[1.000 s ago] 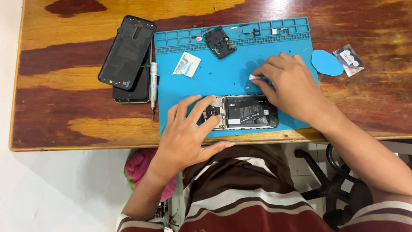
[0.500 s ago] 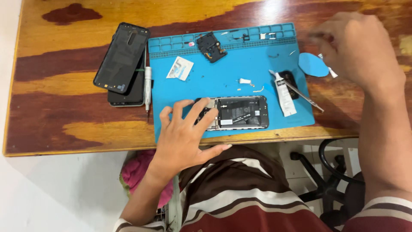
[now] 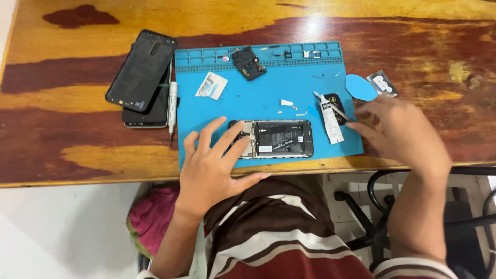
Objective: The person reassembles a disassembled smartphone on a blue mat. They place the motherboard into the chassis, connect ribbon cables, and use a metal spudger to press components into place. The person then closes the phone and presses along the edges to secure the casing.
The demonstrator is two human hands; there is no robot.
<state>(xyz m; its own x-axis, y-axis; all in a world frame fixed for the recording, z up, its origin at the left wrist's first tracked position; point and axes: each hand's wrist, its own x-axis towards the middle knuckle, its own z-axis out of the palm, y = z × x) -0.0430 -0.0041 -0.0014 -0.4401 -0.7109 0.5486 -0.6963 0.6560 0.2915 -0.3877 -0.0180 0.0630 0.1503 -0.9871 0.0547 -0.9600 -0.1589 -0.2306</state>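
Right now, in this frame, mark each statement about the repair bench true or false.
1. The left hand rests on the opened phone. True.
2. The opened phone lies on a red mat. False: the mat is blue.
3. The right hand is at the tweezers near the mat's right edge. True.
4. The screwdriver lies right of the glue tube. False: it lies far left, beside the black back covers.

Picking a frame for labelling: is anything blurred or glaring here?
Head view: right hand is motion-blurred; left hand, opened phone and blue mat are sharp; a bright glare patch sits on the table at the top.
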